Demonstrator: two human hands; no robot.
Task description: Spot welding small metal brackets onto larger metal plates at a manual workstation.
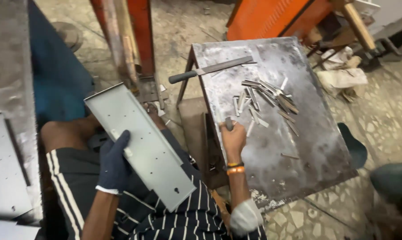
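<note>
Pale stone-chip floor (379, 106), worn grey metal worktable (298, 146), orange machine (272, 15) behind, rusty red post (129, 35), daylight

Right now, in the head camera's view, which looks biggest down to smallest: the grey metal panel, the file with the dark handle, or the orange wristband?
1. grey metal panel, though it is nearest the camera
2. file
3. orange wristband

No packages, labels, signs or screens can be seen anywhere in the head view; nothing on the table, the floor or in the hands carries a printed face or a display.
</note>
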